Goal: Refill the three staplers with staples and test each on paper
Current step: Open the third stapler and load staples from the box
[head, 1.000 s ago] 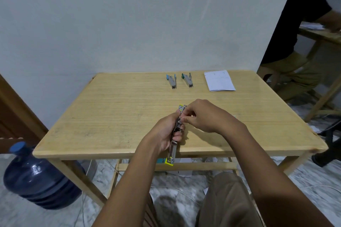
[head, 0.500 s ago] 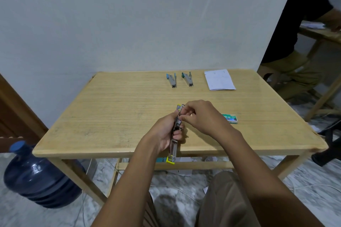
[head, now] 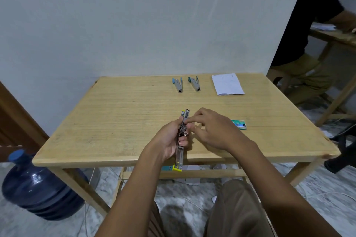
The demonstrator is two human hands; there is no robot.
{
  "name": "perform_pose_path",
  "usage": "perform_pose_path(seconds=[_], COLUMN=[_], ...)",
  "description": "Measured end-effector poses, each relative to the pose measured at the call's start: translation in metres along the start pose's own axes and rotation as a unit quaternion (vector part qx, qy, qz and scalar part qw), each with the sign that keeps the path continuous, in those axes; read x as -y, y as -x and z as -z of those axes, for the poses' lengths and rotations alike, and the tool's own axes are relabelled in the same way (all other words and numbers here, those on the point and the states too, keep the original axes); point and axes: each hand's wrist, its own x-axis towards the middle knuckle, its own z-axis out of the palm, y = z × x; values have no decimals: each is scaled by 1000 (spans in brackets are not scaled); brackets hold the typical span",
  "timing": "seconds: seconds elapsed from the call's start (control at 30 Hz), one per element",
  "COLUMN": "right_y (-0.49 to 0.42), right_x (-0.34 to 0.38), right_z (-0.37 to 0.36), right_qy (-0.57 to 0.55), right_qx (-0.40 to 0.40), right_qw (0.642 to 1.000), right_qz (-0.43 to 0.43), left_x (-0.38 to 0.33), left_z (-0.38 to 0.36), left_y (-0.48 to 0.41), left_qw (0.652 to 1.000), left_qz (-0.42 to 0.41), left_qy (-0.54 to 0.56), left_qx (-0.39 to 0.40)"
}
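Left hand [head: 169, 140] fingers wrapped round opened stapler [head: 182, 136]; right hand [head: 212, 129] fingers pinching its top.

A second ago the right hand [head: 213, 128] lay across the green staple box [head: 238, 124] and hid it; since then the hand has drawn back toward the left, so the box now shows on the surface [head: 115, 121] just beside the wrist. Its fingertips [head: 189, 120] have slid a little nearer along the opened yellow-ended stapler [head: 182, 136] that the left hand [head: 169, 140] holds. At the far right, the seated person's arm [head: 344, 20] has reached further over the other desk.
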Motion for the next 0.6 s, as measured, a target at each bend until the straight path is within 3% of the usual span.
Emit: perform_pose_path(seconds=[0.3,0.6], right_y=[-3,-6], right_x=[2,1], right_z=[-5,-12], right_qy=[52,-33], right_qx=[-21,-60], right_qw=[998,997], right_qz=[-18,-45], left_x=[1,-1], left_z=[0,-2], left_y=[0,5], left_qw=[1000,1000], left_qz=[2,5], left_qy=[12,15], left_qx=[5,7])
